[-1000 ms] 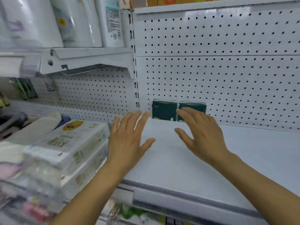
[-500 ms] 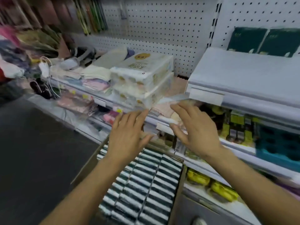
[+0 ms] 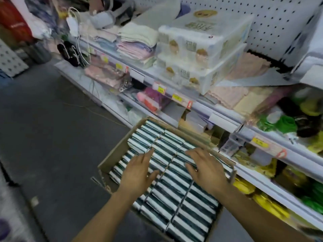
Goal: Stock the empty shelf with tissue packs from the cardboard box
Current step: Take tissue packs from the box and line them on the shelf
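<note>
Fingers [image 3: 148, 154] on both hands are spread and straight, holding nothing; the left hand [image 3: 138, 172] and right hand [image 3: 208, 170] hover over the tissue packs [image 3: 183, 194] jammed upright in the cardboard box [image 3: 111, 158] on the floor; honestly, packed that tight, pulling one could drag its neighbours out or crush it.

place: shop | cues: pegboard shelving [image 3: 272, 23], price tags [image 3: 176, 97], stacked goods [image 3: 201, 48]

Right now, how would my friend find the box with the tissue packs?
Look at the dark floor in front of the store shelves. The brown cardboard box sits there, open at the top, below both hands. Unlike the white bundles on the shelf above, it is packed with rows of dark green and white tissue packs.
</note>
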Demonstrator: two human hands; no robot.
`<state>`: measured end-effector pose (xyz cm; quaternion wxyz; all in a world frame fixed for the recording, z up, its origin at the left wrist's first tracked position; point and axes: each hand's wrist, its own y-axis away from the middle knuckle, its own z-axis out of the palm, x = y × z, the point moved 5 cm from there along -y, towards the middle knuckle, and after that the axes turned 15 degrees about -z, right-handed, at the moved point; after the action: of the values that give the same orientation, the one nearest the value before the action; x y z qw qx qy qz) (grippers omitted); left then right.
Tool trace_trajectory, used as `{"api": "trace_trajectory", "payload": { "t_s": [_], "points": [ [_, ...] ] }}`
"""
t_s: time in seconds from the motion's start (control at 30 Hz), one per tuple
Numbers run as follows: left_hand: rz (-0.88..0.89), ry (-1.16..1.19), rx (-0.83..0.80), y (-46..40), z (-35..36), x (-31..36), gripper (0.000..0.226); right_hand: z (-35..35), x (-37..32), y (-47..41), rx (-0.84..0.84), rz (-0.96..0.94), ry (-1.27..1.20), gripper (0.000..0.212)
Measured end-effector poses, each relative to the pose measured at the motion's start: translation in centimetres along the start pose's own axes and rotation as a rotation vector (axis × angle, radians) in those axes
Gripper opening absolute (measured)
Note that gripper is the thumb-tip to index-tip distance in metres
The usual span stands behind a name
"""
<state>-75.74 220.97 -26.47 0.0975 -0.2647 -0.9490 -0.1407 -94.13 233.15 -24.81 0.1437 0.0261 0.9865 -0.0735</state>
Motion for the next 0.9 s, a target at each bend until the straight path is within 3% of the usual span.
{"api": "trace_trajectory", "payload": {
  "t_s": [0.13, 0.3, 0.63, 0.8, 0.9],
  "points": [
    [-0.149, 0.026, -0.059, -4.5, 2.7, -4.4, 0.070, 5.7, 0.4, -5.7, -0.068, -0.020, -0.053, 0.033],
    [-0.224, 0.006, -0.010, -10.5, 4.2, -9.3, 0.063, 11.3, 0.1, -13.6, -0.114, -0.100, -0.006, 0.035],
    [-0.086, -0.134, 0.101, -15.5, 7.1, -10.7, 0.057, 18.0, -0.6, -20.0, -0.235, -0.176, 0.174, 0.035],
    [-0.010, -0.347, 0.251, -15.3, 6.7, -10.9, 0.037, 18.5, -0.9, -20.4, -0.259, -0.126, 0.287, 0.047],
    [0.025, -0.413, 0.249, -14.8, 7.4, -11.6, 0.032, 19.0, -1.5, -20.7, -0.272, -0.101, 0.314, 0.042]
  ]
}}
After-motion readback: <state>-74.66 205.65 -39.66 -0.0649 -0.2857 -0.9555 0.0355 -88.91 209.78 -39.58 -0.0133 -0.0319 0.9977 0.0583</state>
